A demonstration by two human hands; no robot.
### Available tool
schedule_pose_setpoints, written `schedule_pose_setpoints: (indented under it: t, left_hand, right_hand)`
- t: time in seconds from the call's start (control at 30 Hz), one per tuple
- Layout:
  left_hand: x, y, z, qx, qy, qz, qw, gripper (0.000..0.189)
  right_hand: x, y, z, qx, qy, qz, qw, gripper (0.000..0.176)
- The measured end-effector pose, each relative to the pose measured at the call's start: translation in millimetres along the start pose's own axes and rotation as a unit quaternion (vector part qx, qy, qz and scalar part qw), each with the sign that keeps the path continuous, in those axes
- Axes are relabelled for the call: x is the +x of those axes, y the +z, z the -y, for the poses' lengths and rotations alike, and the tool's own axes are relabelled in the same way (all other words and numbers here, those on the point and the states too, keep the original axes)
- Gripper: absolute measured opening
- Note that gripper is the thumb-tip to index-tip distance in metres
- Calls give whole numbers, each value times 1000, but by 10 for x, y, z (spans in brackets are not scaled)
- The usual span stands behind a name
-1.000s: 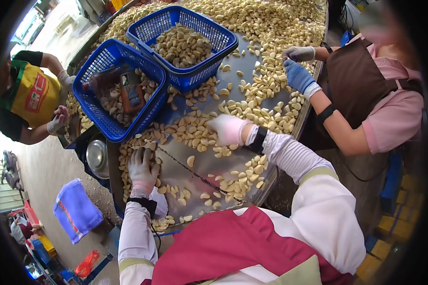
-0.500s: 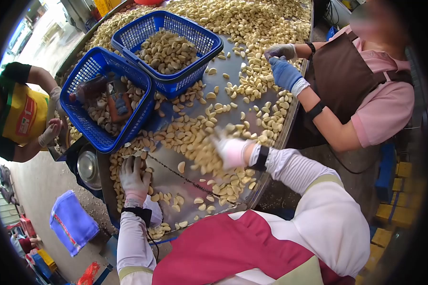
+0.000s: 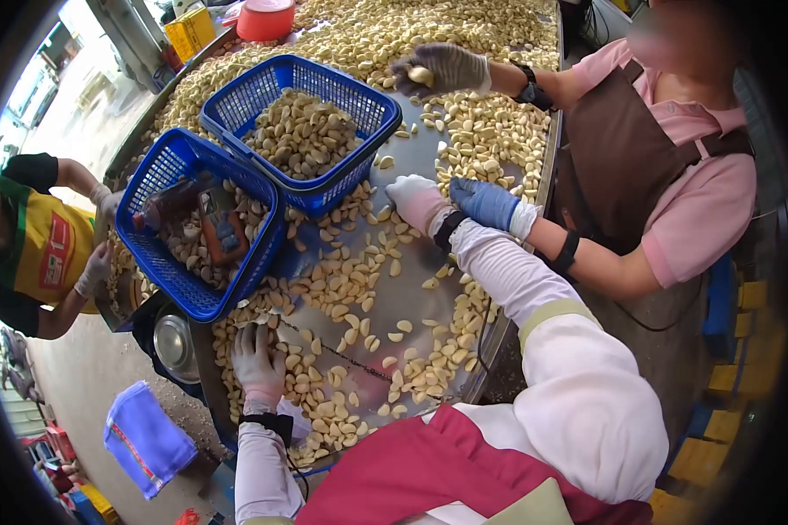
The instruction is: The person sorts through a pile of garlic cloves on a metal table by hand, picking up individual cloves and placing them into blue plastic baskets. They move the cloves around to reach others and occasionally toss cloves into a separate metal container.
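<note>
My left hand (image 3: 258,363), in a pale glove, rests with fingers spread on garlic cloves (image 3: 346,302) near the left edge of the metal table (image 3: 416,293). Further forward, my gloved right hand (image 3: 418,203) reaches over the metal surface, close beside a co-worker's blue-gloved hand (image 3: 483,203). Its fingers stretch forward and down, and I see nothing held in them. Loose cloves lie around both hands. A dark line of bits (image 3: 355,360) crosses the metal between my arms.
Two blue baskets holding cloves, the nearer one (image 3: 236,302) and the farther one (image 3: 320,181), stand on the table. A co-worker's grey-gloved hand (image 3: 442,70) holds a clove. Another person (image 3: 48,245) works at the left. A red bowl (image 3: 265,22) sits at the back.
My right hand has moved forward from the blurred heap of cloves, which now lies more spread out. The co-worker's two hands have parted. The view has shifted; my left hand stays put.
</note>
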State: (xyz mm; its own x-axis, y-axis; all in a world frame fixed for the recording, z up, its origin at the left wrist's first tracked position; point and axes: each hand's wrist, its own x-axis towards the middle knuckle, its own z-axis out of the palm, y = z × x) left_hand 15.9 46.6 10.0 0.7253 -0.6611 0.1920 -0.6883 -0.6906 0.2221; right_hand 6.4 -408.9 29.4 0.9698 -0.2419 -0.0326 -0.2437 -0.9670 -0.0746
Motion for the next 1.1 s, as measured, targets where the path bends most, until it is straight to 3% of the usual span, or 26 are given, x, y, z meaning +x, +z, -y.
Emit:
schedule_pose_setpoints:
  t: [0.07,0.1,0.13,0.23,0.3,0.4,0.43,0.57,0.67,0.73,0.8,0.87,0.93,0.97,1.07,1.1]
  left_hand:
    - [24,4,1,3,-3,1,1000,57]
    - [18,12,3,2,-2,-7,1000,56]
    - [1,7,-5,2,-1,-14,1000,56]
    - [21,-26,-30,-7,-9,-5,1000,55]
    - [38,-34,-33,-4,-8,-1,1000,55]
    - [34,-21,-12,2,-12,0,1000,55]
    - [8,-7,-15,6,-12,-3,1000,55]
    - [-2,19,-4,10,-8,-2,1000,56]
    - [-6,33,3,4,-12,-4,1000,55]
    - [-7,31,4,0,-13,-8,1000,55]
    - [-2,24,-12,-4,-18,-11,1000,55]
    - [11,-4,-29,-10,-16,-10,1000,54]
    - [20,-15,-29,-6,-16,-9,1000,54]
    - [22,-15,-35,-3,-13,-11,1000,54]
    - [6,-5,-37,-13,-23,-10,1000,53]
    - [6,-8,-30,-10,-20,-10,1000,53]
  right_hand:
    - [91,-131,-68,85,139,34,986,16]
    - [149,-28,-194,49,142,-53,987,22]
    - [186,-20,-245,55,134,-74,987,27]
    - [254,77,-229,46,104,4,994,28]
    - [301,69,-252,81,70,119,987,29]
    - [-31,-82,-49,172,93,66,978,31]
    - [-126,-54,43,134,91,20,987,33]
    - [-174,118,66,208,24,56,976,27]
    - [-300,213,164,155,65,90,982,24]
    - [-381,180,197,160,66,61,983,21]
    - [-462,-24,201,353,133,99,921,20]
    - [-529,-42,324,359,73,60,929,17]
    - [-517,79,529,241,-51,15,969,17]
    - [-470,99,676,143,-24,76,987,20]
    - [-404,-53,808,118,4,111,987,24]
    - [-373,-164,788,167,25,170,971,27]
